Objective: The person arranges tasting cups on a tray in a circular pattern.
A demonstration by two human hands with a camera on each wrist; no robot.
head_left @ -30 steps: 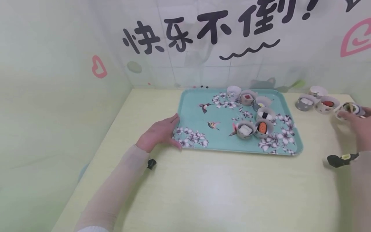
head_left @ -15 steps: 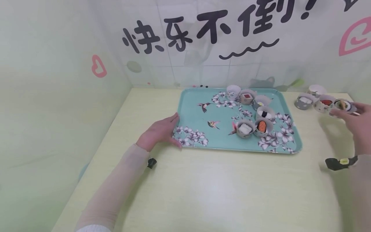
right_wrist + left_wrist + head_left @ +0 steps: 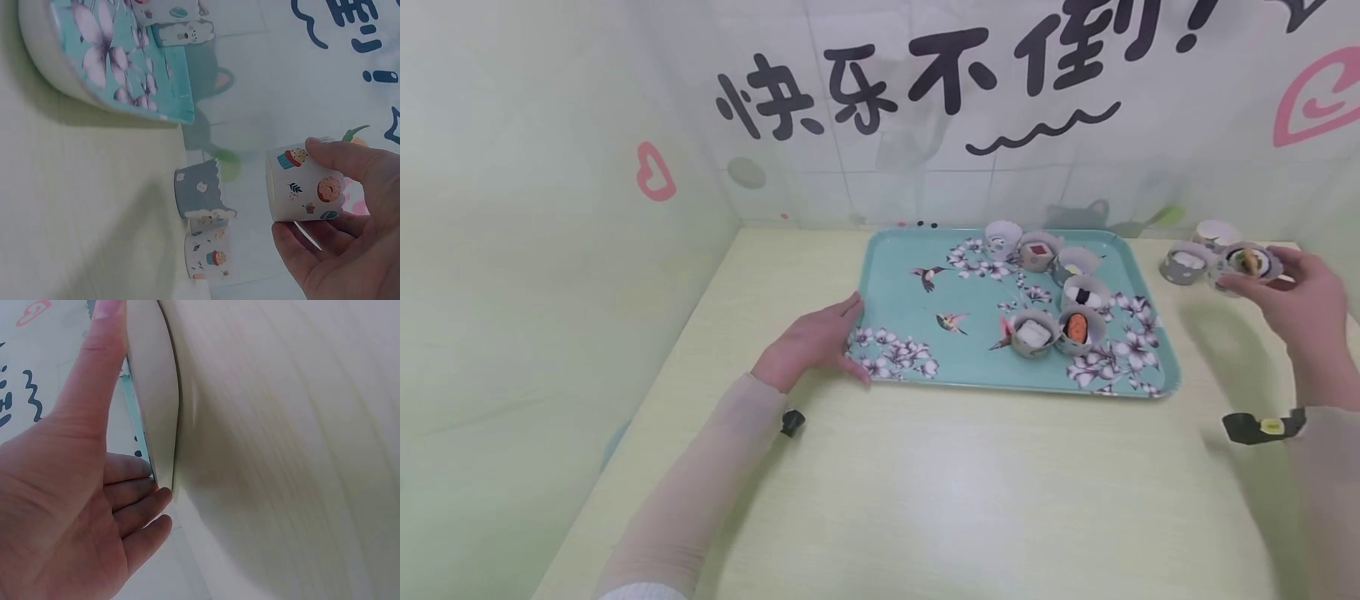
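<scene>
My right hand (image 3: 1307,308) grips a paper cup (image 3: 306,184) patterned with cupcakes and doughnuts between thumb and fingers, above the table at the right. Inside it lies a sushi piece (image 3: 1251,263). At the left edge of a teal floral tray (image 3: 906,300), my left hand (image 3: 812,337) rests with fingers extended against the rim; the left wrist view has this hand (image 3: 69,506) beside the tray edge (image 3: 156,394). Several cups with sushi stand on the tray, among them one with an orange topping (image 3: 1077,328) and one with white rice (image 3: 1033,333).
Right of the tray, a grey dotted cup (image 3: 1184,265) and a pale cup (image 3: 1217,233) stand on the table (image 3: 970,483); another cup is mostly hidden by the right hand. A printed wall (image 3: 925,192) closes off the back.
My right hand has lifted its cup from the table's right side and carried it leftward, over the cup with the red topping. The left hand has stayed at the tray.
</scene>
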